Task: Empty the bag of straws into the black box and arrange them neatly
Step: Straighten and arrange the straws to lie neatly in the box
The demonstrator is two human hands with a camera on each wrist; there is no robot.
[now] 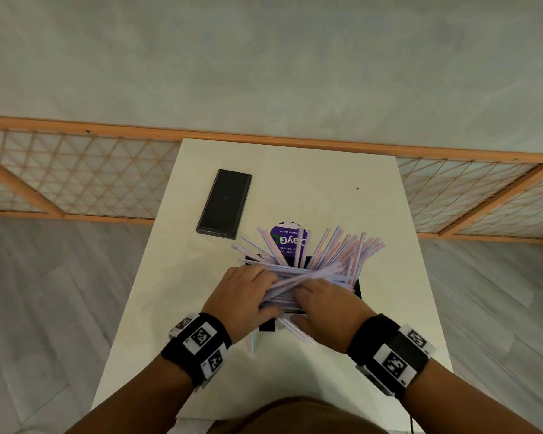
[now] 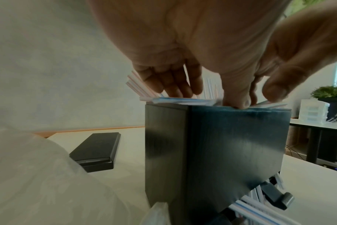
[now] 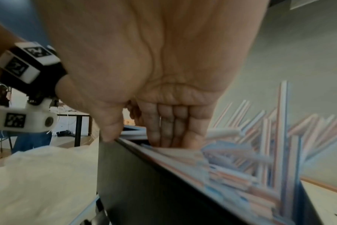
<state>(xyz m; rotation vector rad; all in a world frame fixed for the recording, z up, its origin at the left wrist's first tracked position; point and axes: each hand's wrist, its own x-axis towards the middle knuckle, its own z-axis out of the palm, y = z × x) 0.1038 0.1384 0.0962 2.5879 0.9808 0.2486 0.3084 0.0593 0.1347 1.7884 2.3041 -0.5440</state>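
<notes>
The black box (image 1: 356,288) stands mid-table, heaped with pink-and-blue striped straws (image 1: 314,264); many fan out upright beyond its far rim, others lie crosswise on top. My left hand (image 1: 245,296) lies flat on the pile's left side, fingers (image 2: 173,82) straight on the straws (image 2: 181,100) above the box (image 2: 212,152). My right hand (image 1: 323,305) presses the near right part, fingers (image 3: 169,129) straight on the straws (image 3: 260,152), thumb on the box rim (image 3: 144,182). The bag's purple label (image 1: 290,241) shows behind the box.
The black lid (image 1: 224,203) lies flat at the far left of the white table (image 1: 389,214). A few loose straws (image 1: 295,332) lie on the table by the box's near side. Translucent plastic (image 2: 29,175) fills the left of both wrist views.
</notes>
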